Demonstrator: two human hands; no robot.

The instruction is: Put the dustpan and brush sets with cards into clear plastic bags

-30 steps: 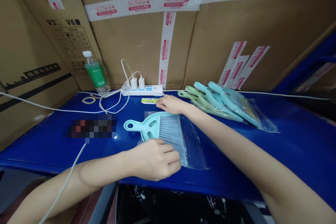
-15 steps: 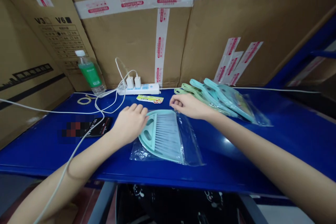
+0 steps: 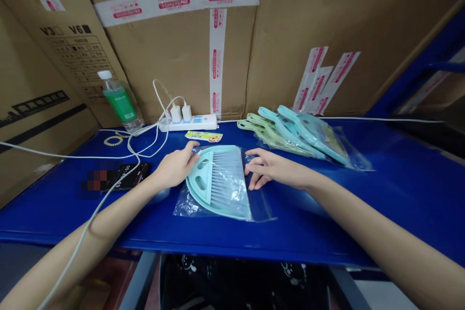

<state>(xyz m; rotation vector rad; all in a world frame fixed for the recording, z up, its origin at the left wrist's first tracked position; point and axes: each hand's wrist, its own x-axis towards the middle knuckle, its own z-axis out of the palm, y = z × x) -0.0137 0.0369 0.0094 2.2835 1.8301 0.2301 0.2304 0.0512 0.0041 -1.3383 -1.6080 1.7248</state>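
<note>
A light blue dustpan lies flat on the blue table with a matching hand brush nested in it, its pale bristles pointing right. Both are inside a clear plastic bag. My left hand rests at the upper left edge of the bag, fingers apart and touching the dustpan's handle side; some fingertips are hidden. On the other side my right hand is over the bag's loose right end, its fingers spread and slightly bent, holding nothing I can see.
Several bagged dustpan sets, green and light blue, lie at the back right. A power strip with two chargers, a colourful label, a bottle, a beaded bracelet and a phone are farther left. A white cable crosses my left arm.
My right hand has come down and nearer to the bag's right end, its fingers opening out. My left hand's fingers have spread from a bunched pose. The view has shifted slightly.
</note>
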